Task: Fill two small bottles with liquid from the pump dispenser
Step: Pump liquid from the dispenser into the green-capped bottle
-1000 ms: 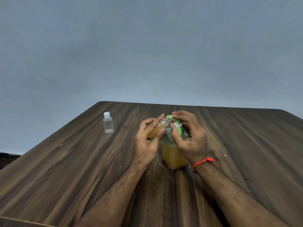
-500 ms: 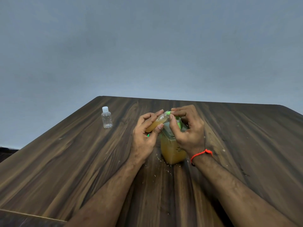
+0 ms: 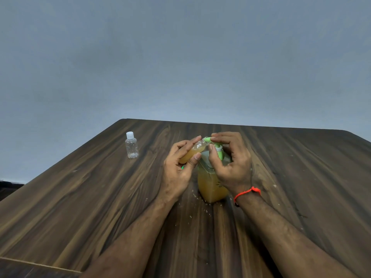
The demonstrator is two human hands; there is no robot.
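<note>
The pump dispenser (image 3: 212, 183) stands upright on the wooden tabletop (image 3: 80, 207), its lower body filled with amber liquid and its upper part clear. It serves as the reference for all positions below.

The left hand (image 3: 178, 167) is just left of the dispenser. Its fingers (image 3: 185, 144) and thumb curl round a small bottle (image 3: 192, 150), which is tilted with its mouth up and to the right, meeting the tip of the green pump nozzle (image 3: 207, 139). This bottle holds amber liquid along most of its visible length; the neck end looks clear. Whether the nozzle tip sits inside the mouth or only against it cannot be told.

The right hand (image 3: 230, 163) is over the dispenser top, covering its right shoulder. Its forefinger lies along the top of the nozzle, its thumb stands against the green pump collar (image 3: 219, 151), and the remaining fingers are curled behind the pump head. A red thread (image 3: 248, 193) circles the right wrist.

A second small bottle (image 3: 131, 146), clear, capped in white and apparently without liquid, stands upright well to the left of the dispenser and slightly farther back, apart from both hands.

Pale specks (image 3: 197, 197) lie scattered on the tabletop round the dispenser base.
</note>
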